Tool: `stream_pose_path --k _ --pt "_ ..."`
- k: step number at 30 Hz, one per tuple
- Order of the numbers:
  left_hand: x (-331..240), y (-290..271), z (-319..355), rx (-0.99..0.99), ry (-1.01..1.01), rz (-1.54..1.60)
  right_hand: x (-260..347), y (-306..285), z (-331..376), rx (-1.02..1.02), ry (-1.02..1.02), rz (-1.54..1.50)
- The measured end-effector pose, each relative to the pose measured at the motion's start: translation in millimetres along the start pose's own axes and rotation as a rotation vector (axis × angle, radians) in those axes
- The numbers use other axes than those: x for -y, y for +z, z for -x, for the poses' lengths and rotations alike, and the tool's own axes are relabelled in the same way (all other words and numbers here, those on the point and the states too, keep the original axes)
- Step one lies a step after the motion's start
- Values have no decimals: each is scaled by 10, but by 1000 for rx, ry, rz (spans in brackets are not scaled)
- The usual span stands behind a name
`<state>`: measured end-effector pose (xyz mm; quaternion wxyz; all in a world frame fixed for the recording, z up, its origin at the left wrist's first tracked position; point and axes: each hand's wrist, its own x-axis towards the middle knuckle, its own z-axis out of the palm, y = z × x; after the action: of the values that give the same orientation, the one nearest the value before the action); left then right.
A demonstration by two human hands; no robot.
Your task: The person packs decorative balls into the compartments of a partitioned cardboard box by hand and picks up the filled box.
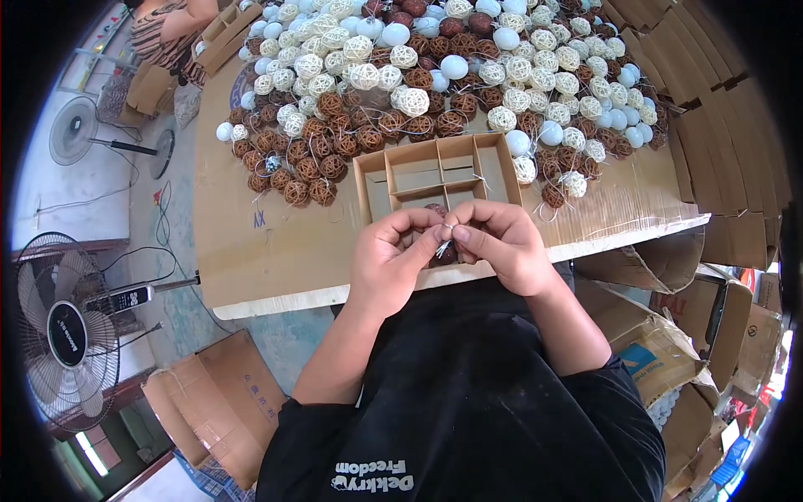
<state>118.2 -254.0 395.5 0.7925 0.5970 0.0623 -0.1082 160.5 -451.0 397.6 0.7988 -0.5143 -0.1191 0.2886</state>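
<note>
My left hand (pixel 391 259) and my right hand (pixel 507 248) meet over the near edge of the table, both with thumb and forefinger pinched. Between the fingertips they hold a small bunch of whitish strings (pixel 443 249), whose ends stick out below. Just under the fingers are dark red glittery balls (pixel 437 208), partly hidden by my hands; whether the strings belong to them I cannot tell. Right beyond my hands lies a cardboard box with dividers (pixel 369 185), its compartments facing up. A thin white string hangs over its right-hand divider.
Brown wicker balls (pixel 322 157), cream wicker balls (pixel 519 69) and smooth pale balls (pixel 454 67) heap over the cardboard-covered table (pixel 251 268). Stacked cartons (pixel 711 117) stand on the right. On the left are a black fan (pixel 67 335), an open carton (pixel 222 397) and another person (pixel 171 33).
</note>
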Motion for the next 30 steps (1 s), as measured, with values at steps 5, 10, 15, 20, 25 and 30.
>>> stream_pose_path --k 5,10,15,20,25,30 --pt "75 -43 -1 56 27 106 -28 -21 3 51 -7 -57" --pt "57 -63 1 48 -12 174 -42 -43 -5 -26 -15 -17" --pt "70 -67 -4 33 11 217 -67 -12 -4 -71 -26 -2" --pt "61 -47 6 3 -15 147 -71 -24 12 -92 -35 3" --pt "100 -114 -13 59 67 249 -68 -26 -3 -50 -26 41" --pt "61 -159 -44 132 13 493 -62 -90 0 134 81 -303"
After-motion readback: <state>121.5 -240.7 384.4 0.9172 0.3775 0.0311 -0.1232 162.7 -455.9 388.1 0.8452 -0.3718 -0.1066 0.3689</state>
